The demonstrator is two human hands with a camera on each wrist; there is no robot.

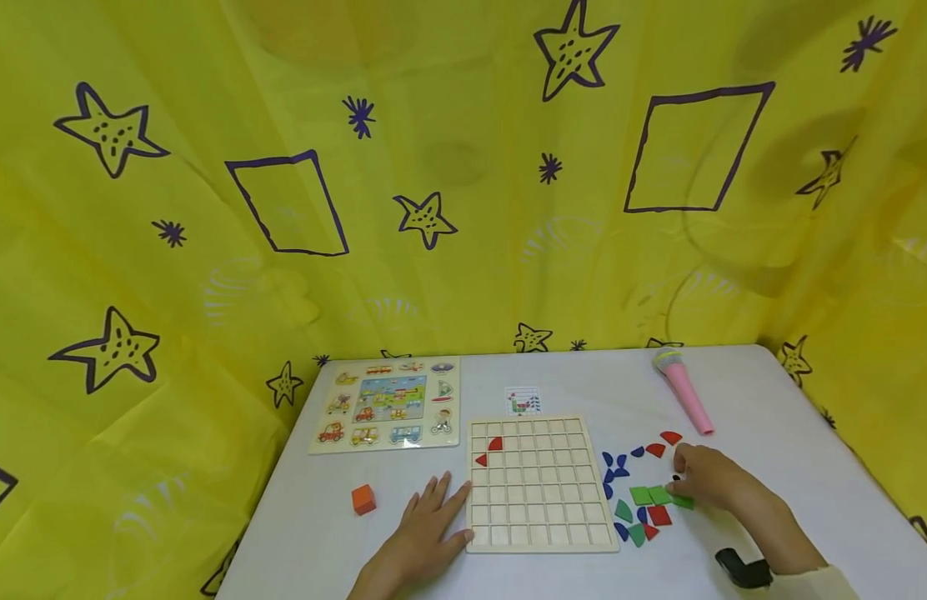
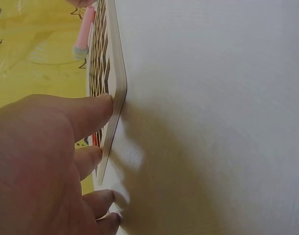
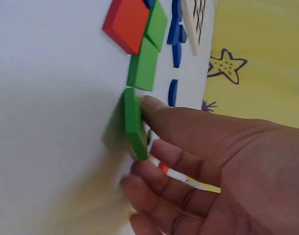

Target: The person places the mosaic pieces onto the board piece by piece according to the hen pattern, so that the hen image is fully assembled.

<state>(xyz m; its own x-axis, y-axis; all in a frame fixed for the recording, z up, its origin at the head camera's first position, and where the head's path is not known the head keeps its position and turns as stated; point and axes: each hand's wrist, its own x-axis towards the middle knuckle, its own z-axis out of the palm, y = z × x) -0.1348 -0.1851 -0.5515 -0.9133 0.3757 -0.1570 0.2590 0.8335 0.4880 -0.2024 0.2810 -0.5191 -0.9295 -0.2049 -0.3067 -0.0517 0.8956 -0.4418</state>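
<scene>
My right hand pinches a green square tile between thumb and fingers, and the tile stands tilted off the white table. Beside it lie two more green squares and a red square. My left hand rests with fingers spread at the left edge of a wooden grid board. In the left wrist view its thumb touches the board's rim. A red quarter-circle and a small red triangular piece lie in the board's upper left cells.
Several blue pieces, green quarter-circles and red pieces lie right of the board. A pattern card lies behind it. A vehicle puzzle is at back left, an orange cube at left, a pink microphone at back right.
</scene>
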